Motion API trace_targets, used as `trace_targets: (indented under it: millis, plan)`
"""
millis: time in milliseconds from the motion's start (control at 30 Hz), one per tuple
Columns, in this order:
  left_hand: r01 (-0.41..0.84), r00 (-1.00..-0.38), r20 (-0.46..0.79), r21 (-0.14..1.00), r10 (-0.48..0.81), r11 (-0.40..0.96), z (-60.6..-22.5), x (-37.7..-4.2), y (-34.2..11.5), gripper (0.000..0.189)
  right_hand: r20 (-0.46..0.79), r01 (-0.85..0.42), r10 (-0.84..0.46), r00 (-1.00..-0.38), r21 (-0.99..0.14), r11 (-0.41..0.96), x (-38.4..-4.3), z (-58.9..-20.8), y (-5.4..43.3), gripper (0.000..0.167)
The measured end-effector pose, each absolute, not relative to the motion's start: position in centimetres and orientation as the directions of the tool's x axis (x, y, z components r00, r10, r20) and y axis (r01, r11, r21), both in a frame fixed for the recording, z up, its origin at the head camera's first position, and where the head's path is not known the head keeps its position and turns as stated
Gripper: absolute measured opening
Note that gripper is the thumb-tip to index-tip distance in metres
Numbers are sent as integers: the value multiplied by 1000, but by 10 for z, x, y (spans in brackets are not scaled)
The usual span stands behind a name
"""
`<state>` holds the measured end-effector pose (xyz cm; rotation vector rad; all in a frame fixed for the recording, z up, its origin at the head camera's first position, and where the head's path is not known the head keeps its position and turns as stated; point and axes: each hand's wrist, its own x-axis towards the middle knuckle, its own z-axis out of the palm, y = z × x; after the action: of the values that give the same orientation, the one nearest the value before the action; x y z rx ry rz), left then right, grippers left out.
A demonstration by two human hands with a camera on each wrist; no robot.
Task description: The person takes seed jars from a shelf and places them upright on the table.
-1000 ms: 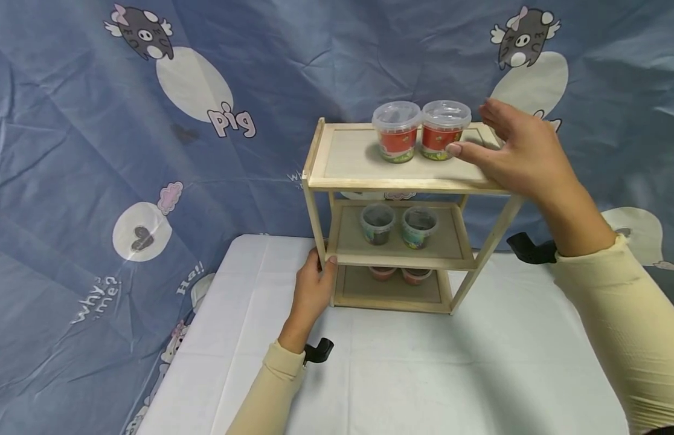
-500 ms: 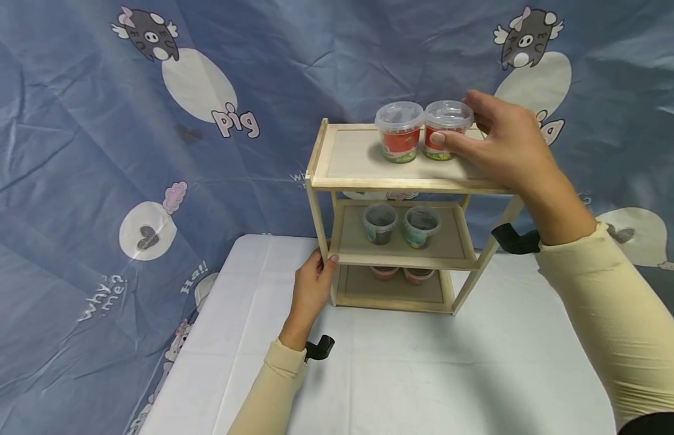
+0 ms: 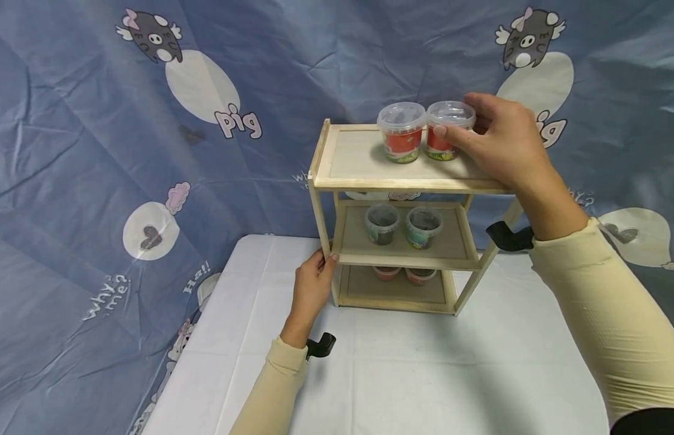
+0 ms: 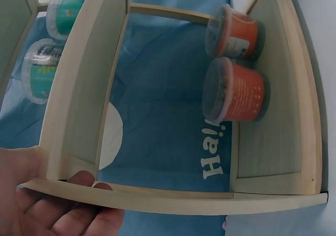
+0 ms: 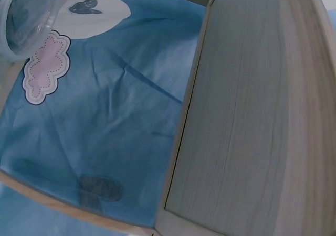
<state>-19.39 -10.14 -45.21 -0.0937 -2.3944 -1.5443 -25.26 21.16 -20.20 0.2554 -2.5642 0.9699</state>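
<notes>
A three-tier wooden rack [image 3: 350, 151] stands on the white table. My left hand [image 3: 311, 284] grips its left front post at the middle tier; the left wrist view shows the fingers curled round the wood. On the top tier, my right hand [image 3: 502, 142] holds the right-hand red tub [image 3: 450, 113], thumb in front and fingers behind its clear lid. Beside it stands a second red tub [image 3: 402, 142] with a clear lid. The right hand is out of its own wrist view, which shows tier boards and a clear tub [image 5: 31, 18] at the upper left.
Two teal tubs [image 3: 424, 228] stand on the middle tier. Lower down are two more tubs [image 4: 242, 92], orange-red, partly hidden in the head view. A blue printed cloth [image 3: 272, 78] hangs close behind the rack. White cloth covers the table [image 3: 402, 368].
My right hand has moved left onto the right-hand red tub and its fingers have closed round it. The left hand keeps its hold on the post.
</notes>
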Motion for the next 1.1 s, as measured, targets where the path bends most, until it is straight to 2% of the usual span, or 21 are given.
trace_targets:
  millis: [200,633,1100]
  plan:
    - [203,-954,279,875,-115,440,-451,-194,-100,30,432,-292,-16,-902,-582,759,-251,-204,214,74]
    - [211,-950,289,873,-119,440,-451,-196,-98,30,439,-261,66,-896,-640,723,-233,-196,227,78]
    - [191,-949,284,864,-138,465,-450,-198,-99,29,549,-390,52,-834,-653,649,-190,-196,238,67]
